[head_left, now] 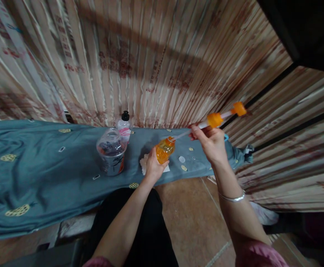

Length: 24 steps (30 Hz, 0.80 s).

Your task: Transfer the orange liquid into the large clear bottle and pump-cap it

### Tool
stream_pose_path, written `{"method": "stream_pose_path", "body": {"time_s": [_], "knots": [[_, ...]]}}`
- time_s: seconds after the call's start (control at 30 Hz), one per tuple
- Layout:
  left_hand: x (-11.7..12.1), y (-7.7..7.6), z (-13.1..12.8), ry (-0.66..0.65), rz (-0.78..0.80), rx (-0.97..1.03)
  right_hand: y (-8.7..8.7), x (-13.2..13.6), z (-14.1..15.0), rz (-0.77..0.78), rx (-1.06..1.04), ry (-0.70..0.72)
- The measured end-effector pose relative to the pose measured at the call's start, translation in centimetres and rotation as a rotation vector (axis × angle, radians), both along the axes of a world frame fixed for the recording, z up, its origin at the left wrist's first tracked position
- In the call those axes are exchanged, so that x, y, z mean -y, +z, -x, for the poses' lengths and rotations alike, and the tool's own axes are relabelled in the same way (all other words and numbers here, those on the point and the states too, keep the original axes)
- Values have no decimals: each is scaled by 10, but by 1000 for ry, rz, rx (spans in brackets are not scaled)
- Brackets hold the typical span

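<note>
My left hand (155, 165) is wrapped round a see-through orange bottle (164, 151), tilted with its uncapped mouth toward the upper right. In my right hand (210, 142) is a pump top (214, 120), pinched near its white barrel below the orange collar, with an orange head at its far end. Its thin clear tube (182, 135) slants down to the bottle's mouth; whether the tip is inside is hard to tell. Under my left hand lies a white paper piece (144, 163). A small round white disc (182, 159) rests on the cloth to the right.
A blue-grey cloth (75, 163) with pineapple prints covers the long surface before me. Left of my hands stand a clear plastic tub (112, 155) and a small bottle with a black cap (125, 125). Behind hangs a patterned curtain (139, 66). Below is a tiled floor (189, 218).
</note>
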<state>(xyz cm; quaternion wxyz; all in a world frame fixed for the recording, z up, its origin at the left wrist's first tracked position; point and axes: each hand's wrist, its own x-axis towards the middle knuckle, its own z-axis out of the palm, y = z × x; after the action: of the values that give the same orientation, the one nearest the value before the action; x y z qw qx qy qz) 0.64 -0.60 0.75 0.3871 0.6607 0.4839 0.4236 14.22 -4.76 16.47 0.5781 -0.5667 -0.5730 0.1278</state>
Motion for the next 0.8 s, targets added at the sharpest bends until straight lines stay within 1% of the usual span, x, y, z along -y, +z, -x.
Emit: {"method": "stream_pose_path", "body": {"time_s": [0.1,0.2,0.27,0.33,0.47,0.63,0.8], "knots": [[0,-1,0,-8,-3,-1,-28,-14,2,133,95,78],[0,0,0,-9,-6,-8,-53,-20,4,211,145,153],[0,1,0,-14,-8,-7,-63,-21,5,229,167,170],[0,2,0,-27,-12,3,-69,-19,7,233,186,167],[1,5,1,-38,0,5,-70,-14,10,246,190,159],[2,4,1,-27,3,-14,-58,-12,7,203,132,167],[1,2,0,-34,8,31,-53,-16,5,197,98,240]]}}
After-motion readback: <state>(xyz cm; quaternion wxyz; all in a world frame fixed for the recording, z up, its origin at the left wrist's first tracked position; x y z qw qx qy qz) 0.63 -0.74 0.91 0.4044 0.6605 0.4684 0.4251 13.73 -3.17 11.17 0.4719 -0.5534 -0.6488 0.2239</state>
